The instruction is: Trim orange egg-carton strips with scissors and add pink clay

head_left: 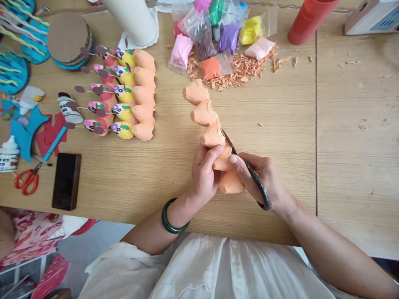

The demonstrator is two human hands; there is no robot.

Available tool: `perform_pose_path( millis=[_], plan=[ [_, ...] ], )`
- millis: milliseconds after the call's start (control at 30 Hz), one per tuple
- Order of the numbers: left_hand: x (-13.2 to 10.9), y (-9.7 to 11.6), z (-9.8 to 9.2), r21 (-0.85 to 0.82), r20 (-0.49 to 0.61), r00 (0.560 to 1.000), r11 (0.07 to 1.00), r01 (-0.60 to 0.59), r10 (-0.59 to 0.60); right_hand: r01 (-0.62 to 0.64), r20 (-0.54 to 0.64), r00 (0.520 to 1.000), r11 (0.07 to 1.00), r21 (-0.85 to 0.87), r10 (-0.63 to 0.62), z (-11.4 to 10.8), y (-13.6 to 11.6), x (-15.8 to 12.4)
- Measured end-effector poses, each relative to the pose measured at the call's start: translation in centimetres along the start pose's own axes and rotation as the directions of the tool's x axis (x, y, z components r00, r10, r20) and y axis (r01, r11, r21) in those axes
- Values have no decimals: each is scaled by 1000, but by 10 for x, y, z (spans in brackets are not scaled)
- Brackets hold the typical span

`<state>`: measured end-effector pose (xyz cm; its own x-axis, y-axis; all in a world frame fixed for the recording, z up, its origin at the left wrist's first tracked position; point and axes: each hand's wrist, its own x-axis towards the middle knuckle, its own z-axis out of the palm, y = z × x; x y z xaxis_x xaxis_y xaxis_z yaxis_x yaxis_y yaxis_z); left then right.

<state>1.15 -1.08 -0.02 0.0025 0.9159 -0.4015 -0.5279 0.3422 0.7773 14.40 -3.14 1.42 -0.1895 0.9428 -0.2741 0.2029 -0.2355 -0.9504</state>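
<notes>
My left hand [204,172], with a green bangle on its wrist, is closed around the near end of a strip of orange egg-carton cups [205,118]. The strip runs away from me over the wooden table [280,124]. My right hand [264,180] grips dark scissors [249,172], and their blades lie against the right side of the strip at its middle. A finished row of orange cups decorated with yellow, pink and purple clay figures [124,93] lies to the left.
Small bags of coloured clay [218,33] and orange cardboard shavings [240,72] lie at the back. A red tube [307,18], a white roll [134,18], red-handled scissors [28,180], a dark phone [66,180], glue bottles and blue and red paper scraps sit around the left side.
</notes>
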Motion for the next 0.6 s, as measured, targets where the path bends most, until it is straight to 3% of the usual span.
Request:
perform_pose_path(
  millis=[133, 300, 600],
  plan=[
    [2, 0, -1, 14, -35, 999, 999, 35, -34, -17, 5, 1000, 1000, 0, 17, 1, 2, 1],
    [6, 4, -4, -59, 1, 996, 995, 86, -86, -71, 18, 997, 992, 100, 70, -5, -2, 5],
    [9, 16, -6, 72, -22, 997, 995, -67, 69, -52, 47, 998, 997, 50, 50, -26, -11, 7]
  ],
)
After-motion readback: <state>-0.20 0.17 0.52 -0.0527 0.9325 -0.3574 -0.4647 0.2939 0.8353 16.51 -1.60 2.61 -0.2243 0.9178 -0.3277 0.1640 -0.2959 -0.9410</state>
